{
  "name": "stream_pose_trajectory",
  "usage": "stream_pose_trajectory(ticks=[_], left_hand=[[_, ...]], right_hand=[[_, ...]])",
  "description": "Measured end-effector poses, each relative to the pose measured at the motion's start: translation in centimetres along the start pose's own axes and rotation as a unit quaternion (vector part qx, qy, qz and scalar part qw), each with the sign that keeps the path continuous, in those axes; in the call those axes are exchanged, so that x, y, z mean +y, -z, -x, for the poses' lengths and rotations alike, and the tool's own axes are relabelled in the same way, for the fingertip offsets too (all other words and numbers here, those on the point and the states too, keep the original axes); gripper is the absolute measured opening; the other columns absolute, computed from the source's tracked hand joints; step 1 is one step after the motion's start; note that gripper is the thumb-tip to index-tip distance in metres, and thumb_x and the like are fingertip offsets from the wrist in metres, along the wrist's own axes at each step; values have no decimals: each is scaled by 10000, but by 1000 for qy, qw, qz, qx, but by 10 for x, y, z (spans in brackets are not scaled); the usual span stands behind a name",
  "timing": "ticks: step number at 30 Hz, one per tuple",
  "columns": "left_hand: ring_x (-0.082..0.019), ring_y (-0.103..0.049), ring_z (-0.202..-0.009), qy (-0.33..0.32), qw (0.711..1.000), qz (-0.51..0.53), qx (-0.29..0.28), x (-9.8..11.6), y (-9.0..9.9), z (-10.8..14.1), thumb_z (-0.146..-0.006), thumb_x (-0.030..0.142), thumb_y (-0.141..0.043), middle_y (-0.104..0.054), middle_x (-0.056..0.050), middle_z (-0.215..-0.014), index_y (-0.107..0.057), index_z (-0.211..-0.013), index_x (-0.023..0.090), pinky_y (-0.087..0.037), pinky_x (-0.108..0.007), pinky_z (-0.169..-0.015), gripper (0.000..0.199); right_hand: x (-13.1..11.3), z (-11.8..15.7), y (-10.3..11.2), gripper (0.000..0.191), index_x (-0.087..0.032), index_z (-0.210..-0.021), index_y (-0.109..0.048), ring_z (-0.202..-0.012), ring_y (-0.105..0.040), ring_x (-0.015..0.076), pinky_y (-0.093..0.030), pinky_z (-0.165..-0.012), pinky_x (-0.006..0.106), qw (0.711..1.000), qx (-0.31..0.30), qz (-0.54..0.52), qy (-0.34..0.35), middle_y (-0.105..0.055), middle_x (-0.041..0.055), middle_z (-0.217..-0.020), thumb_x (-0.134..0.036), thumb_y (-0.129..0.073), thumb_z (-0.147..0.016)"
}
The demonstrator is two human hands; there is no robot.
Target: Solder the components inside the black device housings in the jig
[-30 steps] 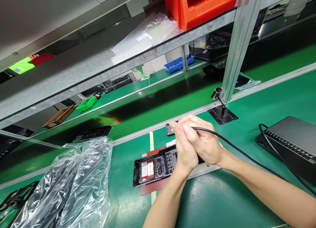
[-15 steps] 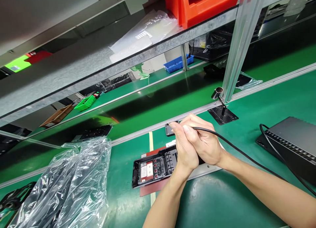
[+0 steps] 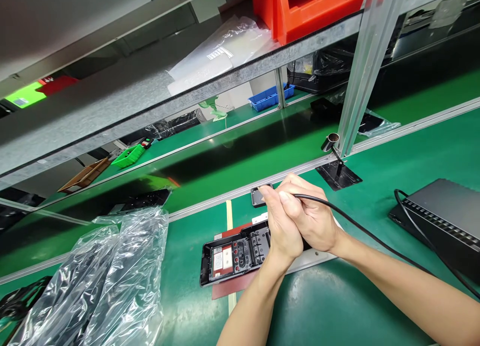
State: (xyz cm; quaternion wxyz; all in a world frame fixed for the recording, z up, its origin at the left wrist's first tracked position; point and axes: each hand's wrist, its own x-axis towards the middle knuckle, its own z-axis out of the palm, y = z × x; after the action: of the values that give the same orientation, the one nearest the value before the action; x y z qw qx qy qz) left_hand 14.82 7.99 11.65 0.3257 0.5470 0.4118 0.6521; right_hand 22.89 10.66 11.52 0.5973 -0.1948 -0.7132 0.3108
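Note:
My right hand [image 3: 313,221] is closed, with a black cable [image 3: 352,221] running out from between its thumb and fingers over the wrist. Pressed against it, my left hand [image 3: 283,226] is also closed. Whatever the cable leads to is hidden inside the two fists. Below them lies a long black plastic housing [image 3: 205,263], open side up, with ribs, round holes and a white labelled part inside. My hands cover its right part. A reddish-brown sheet [image 3: 234,285] and a pale flat plate [image 3: 313,260] show beneath it.
A small black cover [image 3: 256,198] lies behind the hands. Bagged parts [image 3: 123,271] fill the left of the green bench. To the right are a metal cup holder [image 3: 330,142] on a black base and a dark box [image 3: 442,226]. A shelf with a red bin [image 3: 315,16] hangs above.
The hands and cable stay almost in place, still clasped over the housing. The whole view has shifted very slightly.

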Motion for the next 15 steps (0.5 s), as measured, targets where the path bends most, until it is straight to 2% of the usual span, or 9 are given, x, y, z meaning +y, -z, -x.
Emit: stream_pose_trajectory(ticks=[7, 15], left_hand=[[-189, -569, -747, 1, 1000, -8, 2, 0, -1, 0, -1092, 626, -149, -599, -55, -766, -569, -720, 217, -551, -349, -855, 694], [-172, -521, -710, 18, 999, -16, 25, -3, 0, 2, -1102, 612, -174, -568, -45, -756, -558, -726, 216, -554, -336, -827, 667]], right_hand=[[2, 0, -1, 286, -214, -816, -665, -783, -542, 158, -436, -722, 349, 1000, 6, -1, -6, -649, -4, -796, -233, -525, -1065], [3, 1, -1, 311, -206, -805, -653, -748, -518, 162, -433, -693, 355, 1000, 7, 13, -15, -607, 8, -779, -282, -517, -1074]])
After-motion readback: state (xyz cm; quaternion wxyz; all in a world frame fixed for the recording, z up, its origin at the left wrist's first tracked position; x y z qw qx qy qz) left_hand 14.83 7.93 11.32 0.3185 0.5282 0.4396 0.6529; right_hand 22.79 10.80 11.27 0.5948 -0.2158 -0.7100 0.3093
